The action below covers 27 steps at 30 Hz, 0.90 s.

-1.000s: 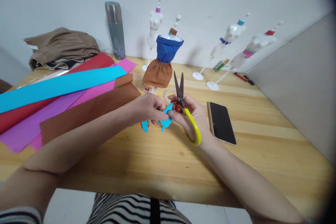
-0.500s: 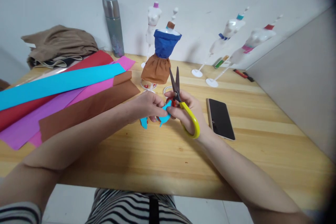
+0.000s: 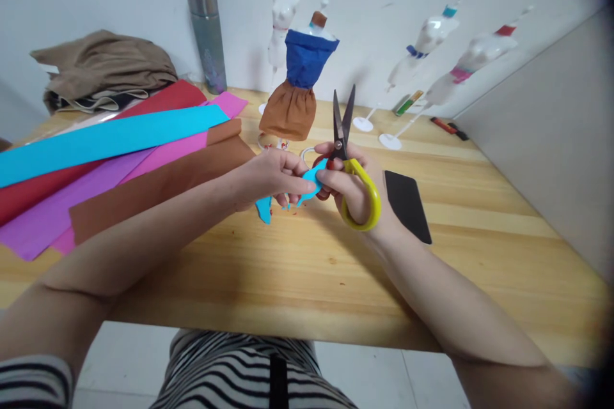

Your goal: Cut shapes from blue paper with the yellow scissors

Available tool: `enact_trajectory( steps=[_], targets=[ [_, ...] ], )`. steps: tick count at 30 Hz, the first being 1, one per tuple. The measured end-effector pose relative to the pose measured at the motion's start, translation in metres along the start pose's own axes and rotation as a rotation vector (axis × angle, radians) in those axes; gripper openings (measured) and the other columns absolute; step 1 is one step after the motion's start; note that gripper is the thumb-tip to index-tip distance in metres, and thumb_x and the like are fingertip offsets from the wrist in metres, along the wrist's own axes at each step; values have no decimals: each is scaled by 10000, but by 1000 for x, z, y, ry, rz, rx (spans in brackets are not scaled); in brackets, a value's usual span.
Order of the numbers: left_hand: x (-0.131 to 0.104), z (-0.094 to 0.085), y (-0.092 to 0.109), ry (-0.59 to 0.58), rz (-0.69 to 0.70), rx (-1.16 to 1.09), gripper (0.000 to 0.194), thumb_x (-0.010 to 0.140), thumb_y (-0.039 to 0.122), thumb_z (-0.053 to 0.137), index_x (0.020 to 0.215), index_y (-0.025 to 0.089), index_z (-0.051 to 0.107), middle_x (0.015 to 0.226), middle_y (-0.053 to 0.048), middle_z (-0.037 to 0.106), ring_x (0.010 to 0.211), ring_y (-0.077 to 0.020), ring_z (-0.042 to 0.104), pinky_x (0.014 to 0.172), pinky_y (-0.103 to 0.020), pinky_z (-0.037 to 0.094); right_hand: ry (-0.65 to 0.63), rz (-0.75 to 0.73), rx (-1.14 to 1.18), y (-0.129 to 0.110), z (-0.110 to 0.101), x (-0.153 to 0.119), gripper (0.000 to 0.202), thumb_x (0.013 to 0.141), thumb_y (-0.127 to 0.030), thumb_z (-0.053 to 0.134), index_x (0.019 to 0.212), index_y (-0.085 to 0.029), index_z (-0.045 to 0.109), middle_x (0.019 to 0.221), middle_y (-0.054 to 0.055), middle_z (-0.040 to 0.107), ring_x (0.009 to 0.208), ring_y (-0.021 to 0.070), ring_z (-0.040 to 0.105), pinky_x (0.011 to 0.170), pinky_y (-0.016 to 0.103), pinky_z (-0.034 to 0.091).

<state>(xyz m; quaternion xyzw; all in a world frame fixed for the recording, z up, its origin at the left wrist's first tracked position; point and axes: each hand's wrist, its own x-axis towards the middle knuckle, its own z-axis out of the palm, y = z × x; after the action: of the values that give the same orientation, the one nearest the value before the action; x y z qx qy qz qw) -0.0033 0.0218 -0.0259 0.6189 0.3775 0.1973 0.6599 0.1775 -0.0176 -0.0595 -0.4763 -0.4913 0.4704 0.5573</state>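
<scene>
My left hand (image 3: 275, 176) pinches one edge of a small, bright blue cut piece of paper (image 3: 313, 180). The thumb of my right hand (image 3: 352, 185) presses on the other edge. Scissors with yellow and red handles (image 3: 368, 208) hang on my right hand, their blades (image 3: 343, 120) parted and pointing away from me, clear of the paper. Another blue scrap (image 3: 263, 209) lies on the table below my left hand. Just beyond my hands stands a small mannequin in a blue top (image 3: 309, 62) and a gathered brown skirt (image 3: 290, 112).
Coloured sheets (image 3: 119, 134) lie stacked at left, with a folded brown cloth (image 3: 110, 67) and a flask (image 3: 207, 38) behind. White mannequins (image 3: 283, 13) stand along the wall. A phone (image 3: 407, 204) lies right of my right hand, and a roll of tape (image 3: 307, 154) sits beyond my hands.
The scissors have turned and shifted right, with their blades a little wider apart. The blue piece is held slightly higher and to the right, still between both hands. The view has tilted down slightly.
</scene>
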Motion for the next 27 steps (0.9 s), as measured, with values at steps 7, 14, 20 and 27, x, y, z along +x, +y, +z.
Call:
enact_trajectory(
  steps=[7,14,20,27],
  targets=[
    [8,2,-1,42,-16,5,218,807,64,725,619,153,659,545,-8,650,516,-92,594,486,-164,463,-46,-34,65,2,0,-1,336,690,-285,777,1011,-243,685,610,-107,458,482,106,489,461,281,420],
    [4,3,3,35,-57,-30,255,833,45,703,601,145,667,536,-8,644,490,-78,573,466,-152,449,-59,-18,0,1,-1,-2,367,679,-299,814,1022,-239,699,667,-68,602,509,119,556,464,283,452],
    [5,1,0,3,-20,-37,278,846,80,713,590,158,637,537,-5,637,469,-73,558,450,-155,430,-1,-26,51,2,0,0,353,650,-272,806,978,-246,679,608,-101,514,467,111,515,437,278,428],
    [5,4,-1,20,60,31,137,782,126,745,663,153,682,590,-5,677,488,-82,555,458,-163,444,-9,-75,48,5,-1,1,358,674,-271,815,1001,-256,670,581,-112,479,470,118,505,461,286,431]
  ],
)
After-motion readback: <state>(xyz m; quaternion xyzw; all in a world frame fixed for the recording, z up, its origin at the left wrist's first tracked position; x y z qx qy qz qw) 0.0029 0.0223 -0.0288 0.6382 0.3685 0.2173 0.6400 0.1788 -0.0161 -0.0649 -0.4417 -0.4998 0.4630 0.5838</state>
